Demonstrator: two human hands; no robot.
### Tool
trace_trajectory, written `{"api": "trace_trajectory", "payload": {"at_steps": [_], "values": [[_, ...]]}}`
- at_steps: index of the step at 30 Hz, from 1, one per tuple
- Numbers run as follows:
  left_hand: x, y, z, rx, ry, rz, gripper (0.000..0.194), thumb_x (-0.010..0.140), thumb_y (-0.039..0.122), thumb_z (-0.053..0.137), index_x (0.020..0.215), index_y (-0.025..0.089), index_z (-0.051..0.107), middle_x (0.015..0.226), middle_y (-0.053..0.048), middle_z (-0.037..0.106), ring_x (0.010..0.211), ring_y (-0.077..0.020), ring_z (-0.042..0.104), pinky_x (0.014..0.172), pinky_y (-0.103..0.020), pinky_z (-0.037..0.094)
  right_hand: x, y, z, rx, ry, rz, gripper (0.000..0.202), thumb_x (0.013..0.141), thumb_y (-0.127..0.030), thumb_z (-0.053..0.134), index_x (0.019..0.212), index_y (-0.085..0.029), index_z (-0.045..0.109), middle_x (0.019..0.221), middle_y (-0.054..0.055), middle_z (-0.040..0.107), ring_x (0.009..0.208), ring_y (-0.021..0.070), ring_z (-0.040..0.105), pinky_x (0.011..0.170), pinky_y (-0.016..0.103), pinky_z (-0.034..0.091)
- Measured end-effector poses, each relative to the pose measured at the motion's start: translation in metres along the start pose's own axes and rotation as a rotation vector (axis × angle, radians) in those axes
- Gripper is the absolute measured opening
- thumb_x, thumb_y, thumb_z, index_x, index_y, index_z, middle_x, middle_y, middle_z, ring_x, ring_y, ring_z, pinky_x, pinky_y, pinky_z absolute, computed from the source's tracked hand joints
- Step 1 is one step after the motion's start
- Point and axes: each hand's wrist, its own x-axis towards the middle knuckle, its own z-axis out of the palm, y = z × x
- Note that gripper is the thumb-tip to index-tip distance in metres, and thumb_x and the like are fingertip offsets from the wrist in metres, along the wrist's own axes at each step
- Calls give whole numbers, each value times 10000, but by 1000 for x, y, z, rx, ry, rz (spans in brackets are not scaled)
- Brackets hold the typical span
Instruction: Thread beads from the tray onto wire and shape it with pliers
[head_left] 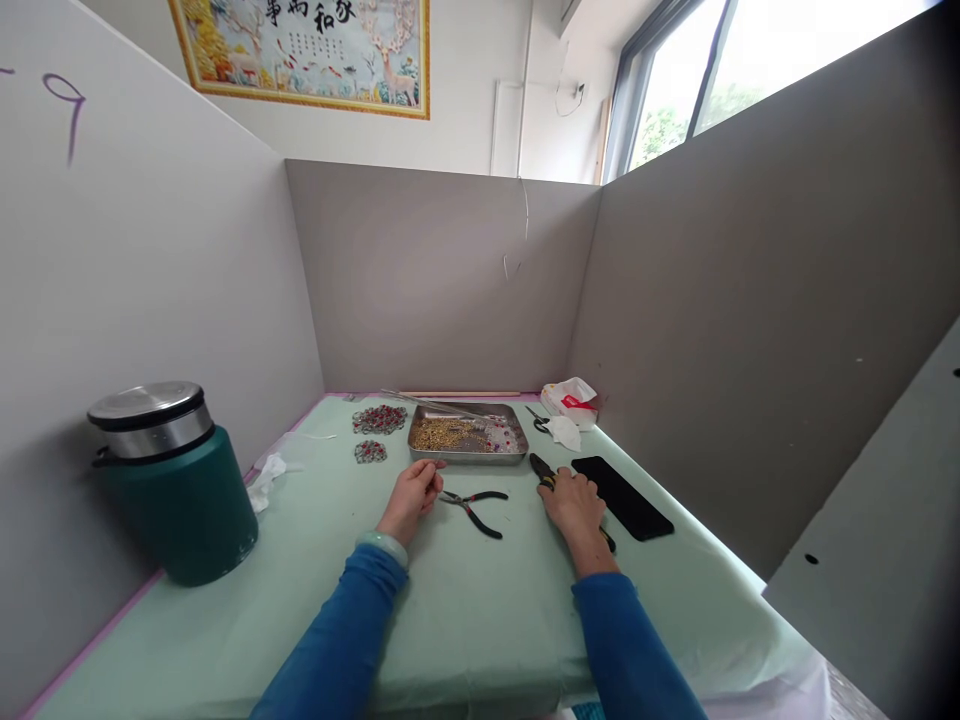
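Note:
My left hand point(412, 497) is closed in a pinch just in front of the metal tray point(469, 460); what lies between its fingertips is too small to make out. Beside it on the green cloth, pliers with black handles point(480, 508) lie with their handles spread. My right hand point(575, 508) is wrapped over a second pair of pliers point(539, 466) with black and yellow grips, its dark head pointing away from me and one handle end showing below the palm. Small gold-coloured pieces point(441, 433) fill the tray's left side, pale and coloured beads point(501, 436) its right.
Two piles of red and silver pieces point(379, 419) lie left of the tray. Scissors point(538, 421), a crumpled tissue point(565, 432) and a tissue pack point(568, 400) are at the back right. A black flat slab point(622, 498) borders my right hand. A green thermos point(180, 500) stands left; partitions enclose the table.

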Motion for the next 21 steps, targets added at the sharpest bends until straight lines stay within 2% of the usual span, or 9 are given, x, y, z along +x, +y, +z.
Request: {"api": "trace_trajectory", "payload": {"at_steps": [6,8,10,11,14,16,18,21], "values": [[-1,2,-1,6,5,-3,340,691,402,601,909,147,544,554,60,461,356,-21,214,359,-177,96,0,12,-5,111,-14,-9,400,821,-382,502,1129,-133,556,1064,200,577,1053,354,505,787,445,414],[-1,3,0,5,-3,3,347,691,410,604,914,151,545,558,60,459,359,-22,213,361,-180,96,3,21,-10,288,-34,18,409,820,-400,501,1113,-121,559,1024,186,603,1014,329,543,803,431,425],[-2,3,1,5,-15,9,356,694,418,606,925,152,552,561,59,455,365,-23,212,363,-184,93,5,26,-19,646,-68,58,402,798,-435,532,1061,-134,572,990,150,623,975,283,574,819,389,445],[-3,4,1,4,-23,13,362,697,421,608,933,152,557,562,59,452,369,-24,214,365,-185,92,5,26,-25,890,-117,73,386,790,-447,544,1029,-145,576,979,135,628,954,261,587,790,361,468],[-4,5,2,-17,-34,29,375,702,429,616,947,149,568,571,57,450,377,-21,215,369,-185,92,0,11,-44,1537,-403,78,377,815,-498,495,976,-167,574,964,122,630,877,232,617,679,341,514],[-4,5,1,-42,-36,37,376,700,435,626,936,148,569,575,58,448,380,-18,214,368,-184,94,-9,-7,-52,1870,-508,-50,426,852,-549,401,992,-186,574,1015,105,617,884,202,614,653,314,527],[-4,6,0,-65,-37,40,365,696,437,636,908,149,561,571,61,443,380,-16,209,366,-182,98,-22,-26,-50,2042,-669,-120,431,869,-541,378,1016,-189,578,1048,96,602,876,170,606,635,275,528],[-4,6,-2,-100,-26,46,335,690,431,643,850,159,529,556,68,439,373,-14,202,362,-180,99,-42,-47,-33,2103,-946,-58,307,857,-406,443,966,-162,594,941,86,618,763,131,599,581,224,510]]}}
